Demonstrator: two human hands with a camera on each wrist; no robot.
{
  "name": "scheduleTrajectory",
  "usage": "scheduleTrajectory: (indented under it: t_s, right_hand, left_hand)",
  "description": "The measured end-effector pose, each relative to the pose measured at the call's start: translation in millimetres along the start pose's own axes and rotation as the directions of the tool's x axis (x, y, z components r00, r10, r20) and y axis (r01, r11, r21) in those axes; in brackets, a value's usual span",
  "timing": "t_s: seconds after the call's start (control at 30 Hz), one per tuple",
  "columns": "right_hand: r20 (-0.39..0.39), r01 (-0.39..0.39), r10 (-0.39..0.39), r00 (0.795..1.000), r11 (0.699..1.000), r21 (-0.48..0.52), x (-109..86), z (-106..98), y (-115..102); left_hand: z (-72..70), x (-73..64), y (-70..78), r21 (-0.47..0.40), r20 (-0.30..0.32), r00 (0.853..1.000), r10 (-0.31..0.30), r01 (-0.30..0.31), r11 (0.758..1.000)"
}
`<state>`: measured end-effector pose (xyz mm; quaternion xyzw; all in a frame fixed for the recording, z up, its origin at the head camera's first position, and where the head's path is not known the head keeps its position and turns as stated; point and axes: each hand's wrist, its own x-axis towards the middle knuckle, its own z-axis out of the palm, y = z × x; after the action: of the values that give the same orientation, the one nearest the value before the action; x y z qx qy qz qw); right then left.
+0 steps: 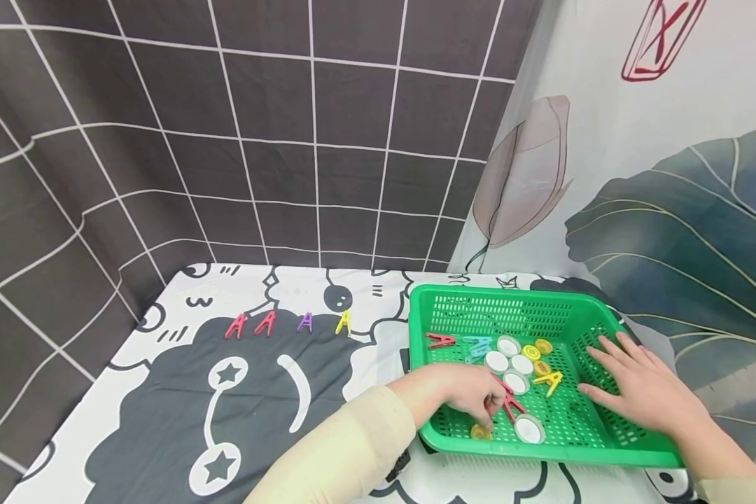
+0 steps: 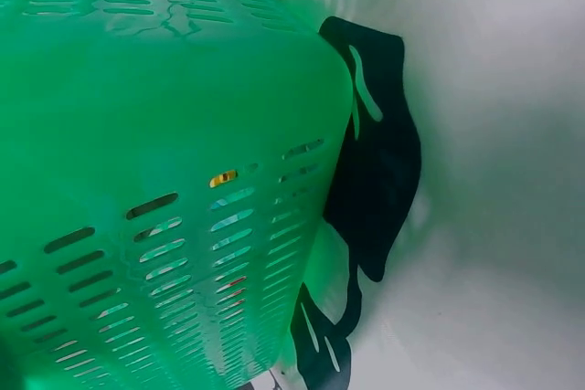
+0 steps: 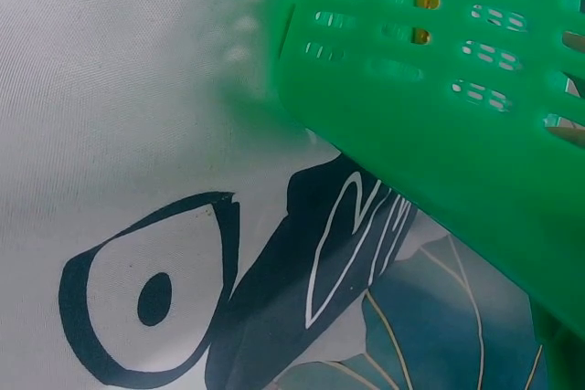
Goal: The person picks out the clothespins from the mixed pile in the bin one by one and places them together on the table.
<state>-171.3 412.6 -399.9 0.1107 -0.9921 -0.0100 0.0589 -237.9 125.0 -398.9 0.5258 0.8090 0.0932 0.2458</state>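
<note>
A green plastic basket holds clothespins and round caps. My left hand reaches down inside its near left part, fingers bent, fingertips right by a small amber cap. A red clothespin lies beside these fingers, partly behind them; whether they pinch anything I cannot tell. My right hand lies over the basket's right side, fingers spread and holding nothing. Near the basket's middle are several white caps, a yellow cap, a yellow clothespin, blue clothespins and another red clothespin.
Left of the basket, a row stands on the patterned cloth: two red clothespins, a purple clothespin and a yellow clothespin. A dark tiled-pattern curtain hangs behind. Both wrist views show the basket's outer wall.
</note>
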Motion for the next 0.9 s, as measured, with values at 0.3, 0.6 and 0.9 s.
scheduleTrajectory:
  t_s: [0.3,0.6,0.9]
  right_hand:
    - [0.004,0.002,-0.002,1.000,1.000,0.003,0.1,0.2,0.5]
    - [0.004,-0.002,0.002,1.000,1.000,0.002,0.4,-0.5,-0.4]
    - [0.000,0.004,-0.004,1.000,1.000,-0.002,0.1,0.0,0.6]
  left_hand:
    - [-0.2,-0.2,0.7,-0.023,0.016,1.000,0.002,-0.001,1.000]
    - [-2.2,-3.9,2.0,-0.114,-0.020,1.000,0.017,-0.020,0.993]
    - [-4.9,-4.1,-1.3,-0.111,-0.176,0.983,0.061,-0.081,0.991]
